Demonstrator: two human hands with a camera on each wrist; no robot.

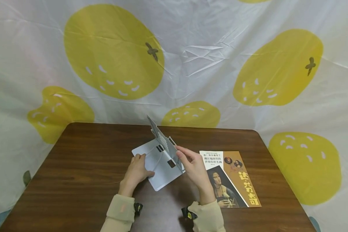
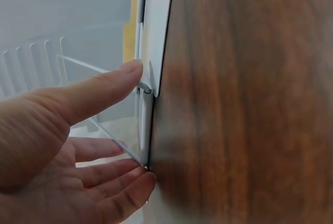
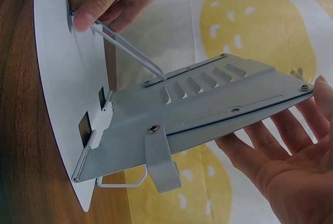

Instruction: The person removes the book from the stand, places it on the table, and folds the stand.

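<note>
A light grey metal book stand [image 1: 165, 177] stands half unfolded near the middle of the table, its base plate on the wood. Its slotted back plate [image 3: 197, 104] tilts up from the hinge. My left hand [image 1: 136, 172] holds the base at its left edge, thumb on top. There the thumb presses by the foot of a bent wire support [image 3: 130, 54] that reaches toward the back plate. My right hand [image 1: 195, 167] grips the edge of the raised back plate, fingers beneath it in the right wrist view. A metal clip [image 3: 161, 161] sticks out from the plate's side.
A book with a portrait on its cover [image 1: 237, 180] lies to the right, partly behind my right forearm. The dark wooden table [image 1: 75, 180] ends at a hanging white cloth [image 1: 191, 74] printed with yellow fruit.
</note>
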